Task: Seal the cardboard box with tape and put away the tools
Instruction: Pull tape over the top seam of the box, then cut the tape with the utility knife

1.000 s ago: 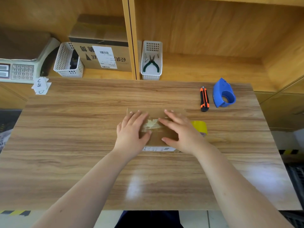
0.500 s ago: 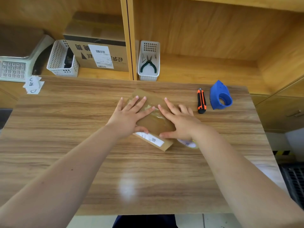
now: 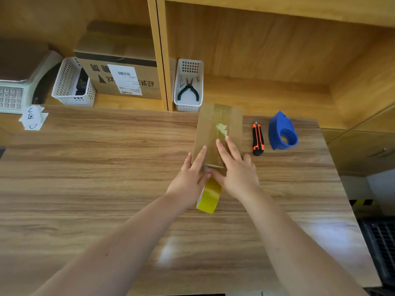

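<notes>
I have turned the cardboard box [image 3: 217,133] since a moment ago: it lay crosswise under my palms, then skewed, and now it stands lengthwise away from me, its far end close to the white basket [image 3: 188,86] with the pliers [image 3: 189,90]. A glossy strip of tape runs down its middle seam, with a pale torn patch partway along. My left hand [image 3: 190,178] lies flat and spread along the box's near left edge, holding nothing that I can see, and my right hand [image 3: 236,167] presses open-fingered on the top near the seam. The yellow tape roll [image 3: 208,198], which was off to the right of the box, now sits at the near end just below my thumbs, as if tape leads from it onto the box. I judge the top seam done and the near end next. The orange knife [image 3: 258,138] and blue dispenser [image 3: 282,131] lie untouched on the table [image 3: 85,167], not yet put away.
</notes>
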`<move>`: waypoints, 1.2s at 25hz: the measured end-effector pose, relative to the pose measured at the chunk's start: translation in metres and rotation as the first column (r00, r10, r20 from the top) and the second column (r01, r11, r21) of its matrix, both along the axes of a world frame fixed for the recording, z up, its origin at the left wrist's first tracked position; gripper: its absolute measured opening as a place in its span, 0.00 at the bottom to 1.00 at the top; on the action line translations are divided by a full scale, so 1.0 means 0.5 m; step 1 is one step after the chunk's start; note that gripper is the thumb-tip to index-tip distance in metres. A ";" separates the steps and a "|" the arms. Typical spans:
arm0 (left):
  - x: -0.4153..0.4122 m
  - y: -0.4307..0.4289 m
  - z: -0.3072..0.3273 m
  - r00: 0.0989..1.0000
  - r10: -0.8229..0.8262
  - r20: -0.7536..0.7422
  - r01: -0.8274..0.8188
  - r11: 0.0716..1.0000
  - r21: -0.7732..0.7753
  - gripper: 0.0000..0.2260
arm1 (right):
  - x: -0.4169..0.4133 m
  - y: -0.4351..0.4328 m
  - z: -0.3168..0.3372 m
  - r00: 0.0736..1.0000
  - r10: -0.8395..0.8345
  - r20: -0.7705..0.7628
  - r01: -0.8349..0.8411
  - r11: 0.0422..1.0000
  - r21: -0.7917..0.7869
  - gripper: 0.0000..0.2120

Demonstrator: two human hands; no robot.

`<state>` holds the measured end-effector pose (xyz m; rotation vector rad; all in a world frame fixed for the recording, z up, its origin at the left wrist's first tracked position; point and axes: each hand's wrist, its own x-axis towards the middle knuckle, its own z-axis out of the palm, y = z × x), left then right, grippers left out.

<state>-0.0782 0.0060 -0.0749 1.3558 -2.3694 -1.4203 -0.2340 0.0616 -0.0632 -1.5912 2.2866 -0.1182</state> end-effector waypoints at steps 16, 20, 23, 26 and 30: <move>-0.036 0.090 -0.061 0.724 0.687 -0.064 -0.580 0.656 0.484 0.16 | -0.287 -0.134 -0.222 0.714 -0.694 0.090 0.693 0.719 0.054 0.29; -0.039 0.075 -0.060 0.736 0.674 -0.065 -0.563 0.662 0.494 0.11 | -0.303 -0.159 -0.244 0.700 -0.713 0.033 0.711 0.701 0.061 0.26; -0.036 0.073 -0.063 0.746 0.664 -0.056 -0.532 0.644 0.550 0.13 | -0.315 -0.162 -0.245 0.700 -0.709 0.085 0.706 0.705 0.067 0.25; -0.042 0.079 -0.057 0.769 0.635 -0.075 -0.509 0.677 0.531 0.17 | -0.322 -0.145 -0.238 0.672 -0.701 0.239 0.701 0.706 0.100 0.30; -0.050 0.088 -0.060 0.778 0.620 -0.102 -0.508 0.717 0.478 0.21 | -0.305 -0.112 -0.217 0.378 -0.698 0.608 0.779 0.595 0.199 0.22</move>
